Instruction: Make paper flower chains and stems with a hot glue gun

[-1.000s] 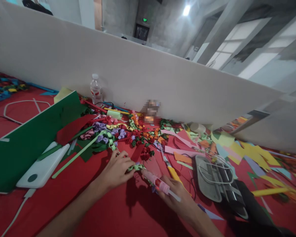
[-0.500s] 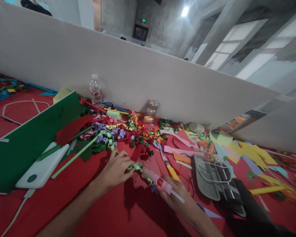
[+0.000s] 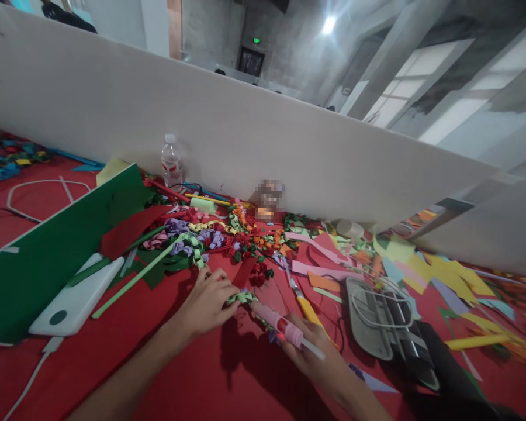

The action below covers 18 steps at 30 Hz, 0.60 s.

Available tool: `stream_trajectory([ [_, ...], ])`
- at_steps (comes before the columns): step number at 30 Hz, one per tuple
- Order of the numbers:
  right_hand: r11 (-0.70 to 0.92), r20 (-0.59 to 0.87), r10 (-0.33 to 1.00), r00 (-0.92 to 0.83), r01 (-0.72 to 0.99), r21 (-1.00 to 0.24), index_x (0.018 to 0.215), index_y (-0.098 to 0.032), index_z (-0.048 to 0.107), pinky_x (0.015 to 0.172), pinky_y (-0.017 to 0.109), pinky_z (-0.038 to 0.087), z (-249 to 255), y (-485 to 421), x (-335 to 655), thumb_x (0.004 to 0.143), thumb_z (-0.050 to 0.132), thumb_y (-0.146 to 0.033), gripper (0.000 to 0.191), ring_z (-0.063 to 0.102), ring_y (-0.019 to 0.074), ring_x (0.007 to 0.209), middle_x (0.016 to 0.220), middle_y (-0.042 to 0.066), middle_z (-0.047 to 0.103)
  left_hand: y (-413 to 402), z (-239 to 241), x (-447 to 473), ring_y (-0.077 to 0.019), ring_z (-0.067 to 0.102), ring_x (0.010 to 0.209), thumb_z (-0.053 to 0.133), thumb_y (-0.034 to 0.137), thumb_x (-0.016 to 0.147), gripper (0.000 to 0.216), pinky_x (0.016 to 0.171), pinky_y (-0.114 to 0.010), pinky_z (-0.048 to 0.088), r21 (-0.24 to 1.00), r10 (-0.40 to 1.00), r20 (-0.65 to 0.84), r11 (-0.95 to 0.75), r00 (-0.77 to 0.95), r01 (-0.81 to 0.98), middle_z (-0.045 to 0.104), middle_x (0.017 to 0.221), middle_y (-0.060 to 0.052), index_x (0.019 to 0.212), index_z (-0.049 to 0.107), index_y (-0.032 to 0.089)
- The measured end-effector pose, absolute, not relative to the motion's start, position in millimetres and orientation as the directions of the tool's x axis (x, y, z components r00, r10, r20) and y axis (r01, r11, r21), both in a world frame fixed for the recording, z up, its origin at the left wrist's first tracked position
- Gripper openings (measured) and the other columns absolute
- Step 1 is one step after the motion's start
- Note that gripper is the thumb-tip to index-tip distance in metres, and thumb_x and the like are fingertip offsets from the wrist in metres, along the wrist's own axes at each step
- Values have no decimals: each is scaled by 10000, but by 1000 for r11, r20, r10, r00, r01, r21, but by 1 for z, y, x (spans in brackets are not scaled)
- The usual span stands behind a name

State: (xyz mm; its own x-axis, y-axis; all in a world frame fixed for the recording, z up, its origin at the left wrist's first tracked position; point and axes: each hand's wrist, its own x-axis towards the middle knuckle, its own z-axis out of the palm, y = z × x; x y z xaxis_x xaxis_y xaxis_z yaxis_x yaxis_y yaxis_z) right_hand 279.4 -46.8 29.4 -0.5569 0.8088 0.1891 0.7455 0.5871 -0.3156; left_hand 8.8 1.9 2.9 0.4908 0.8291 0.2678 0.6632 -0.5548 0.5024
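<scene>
My left hand (image 3: 209, 301) pinches one end of a light green folded-paper chain (image 3: 244, 297), which has some purple pieces along it. In my right hand (image 3: 309, 345) lies a pink pen-shaped hot glue gun (image 3: 274, 317), with a small red light and a clear glue stick (image 3: 312, 348) poking out of its rear. The gun's tip points up and left and sits very close to the chain; whether they touch I cannot tell. Part of the chain runs behind the gun towards my right fingers. Those fingertips are partly hidden by the gun.
Behind my hands lies a heap of coloured paper flowers (image 3: 214, 237). A yellow utility knife (image 3: 309, 310) and a grey case (image 3: 368, 324) with a cable lie to the right. On the left are a white power bank (image 3: 76, 298), a green board (image 3: 61, 251) and a bottle (image 3: 170, 164).
The glue gun has shifted slightly to the left with my right hand. My left hand keeps its place on the paper chain, and the view has moved a little.
</scene>
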Motion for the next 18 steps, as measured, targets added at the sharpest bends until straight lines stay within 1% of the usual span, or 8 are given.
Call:
stream_trajectory([
  [3, 614, 201, 789, -581, 747, -253, 830, -220, 529, 572, 244, 428, 31, -47, 279, 985, 446, -202, 177, 572, 135, 566, 702, -12, 591, 2, 3, 9, -250, 545, 1029, 542, 300, 971, 181, 957, -477, 257, 508, 827, 267, -557, 494, 657, 755, 920, -24, 990, 713, 244],
  [6, 596, 169, 803, -571, 769, -233, 843, -215, 530, 574, 249, 434, 26, -47, 281, 981, 446, -208, 162, 601, 146, 588, 712, -2, 610, 1, 2, 9, -250, 544, 1026, 543, 296, 969, 183, 957, -477, 258, 509, 826, 274, -559, 493, 654, 755, 918, -22, 1005, 717, 252],
  [9, 572, 127, 819, -559, 784, -241, 847, -214, 530, 557, 254, 430, 20, -46, 283, 975, 441, -229, 157, 609, 154, 575, 696, -1, 615, 1, 3, 9, -249, 546, 1023, 544, 299, 969, 186, 951, -473, 264, 506, 824, 273, -562, 496, 654, 756, 921, -24, 1010, 719, 253],
  [14, 545, 106, 835, -539, 786, -292, 873, -215, 540, 555, 262, 429, 17, -46, 284, 989, 412, -258, 178, 604, 161, 575, 701, 9, 626, 1, 5, 9, -246, 548, 1012, 540, 303, 972, 184, 953, -475, 266, 513, 826, 263, -557, 498, 653, 756, 920, -17, 994, 716, 253],
  [18, 495, 86, 863, -497, 802, -333, 849, -221, 521, 550, 262, 442, 18, -47, 284, 976, 440, -269, 158, 618, 170, 589, 708, 16, 638, 2, 4, 9, -248, 546, 1003, 533, 306, 973, 193, 948, -472, 270, 510, 819, 288, -570, 496, 644, 754, 898, -28, 969, 716, 244],
])
